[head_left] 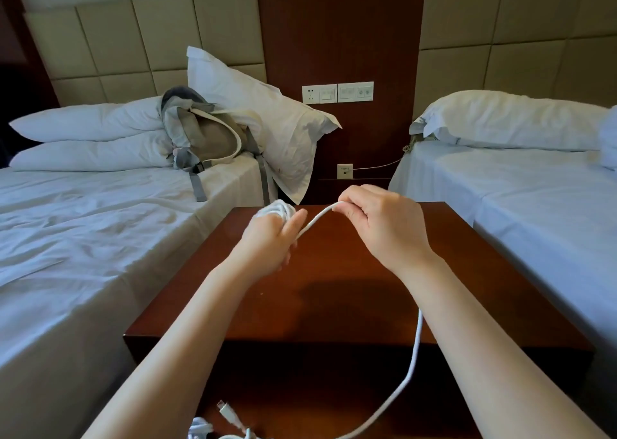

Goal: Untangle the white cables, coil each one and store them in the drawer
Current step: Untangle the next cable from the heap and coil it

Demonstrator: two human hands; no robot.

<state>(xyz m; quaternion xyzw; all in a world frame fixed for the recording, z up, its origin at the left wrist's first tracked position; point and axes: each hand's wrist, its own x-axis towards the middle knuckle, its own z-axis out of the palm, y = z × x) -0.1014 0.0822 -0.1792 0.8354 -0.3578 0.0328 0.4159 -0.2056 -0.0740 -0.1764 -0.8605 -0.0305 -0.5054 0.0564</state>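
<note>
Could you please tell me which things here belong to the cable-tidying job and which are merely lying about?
Job in hand: white cable, coil on left hand, right hand pinching the cable, loose cable connector, nightstand.
Lying about: backpack, propped pillow, wall switch panel.

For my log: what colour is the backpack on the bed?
The backpack is beige with grey trim; head view.
</note>
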